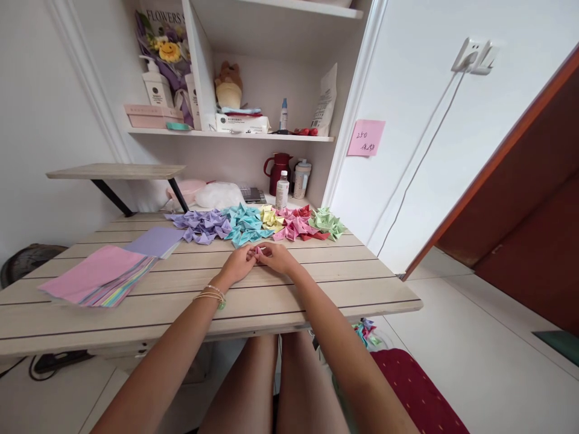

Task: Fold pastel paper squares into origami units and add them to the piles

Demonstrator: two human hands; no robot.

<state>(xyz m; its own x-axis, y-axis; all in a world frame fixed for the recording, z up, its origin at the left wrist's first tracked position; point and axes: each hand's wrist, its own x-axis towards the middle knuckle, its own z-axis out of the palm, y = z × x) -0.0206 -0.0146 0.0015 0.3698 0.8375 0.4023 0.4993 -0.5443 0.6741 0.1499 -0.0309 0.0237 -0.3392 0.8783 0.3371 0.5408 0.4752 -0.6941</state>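
My left hand point(239, 264) and my right hand point(277, 257) meet over the tabletop, fingertips closed around a small piece of folded pink paper point(257, 251). Most of that paper is hidden by my fingers. Just beyond my hands lie heaps of folded paper pieces: purple point(205, 226), blue point(246, 224), yellow point(270, 216), pink point(293, 226) and green point(328, 224), with some red ones among them. To the left rests a fanned stack of paper sheets point(97, 272), pink on top, beside purple sheets point(156, 241).
The slatted wooden table point(353, 289) ends at a front edge near my legs. A small raised shelf point(117, 172) stands at back left. Behind the heaps are a bottle point(281, 191), a dark red jug point(278, 172) and a cup point(301, 179). Below right is a red cushion point(411, 386).
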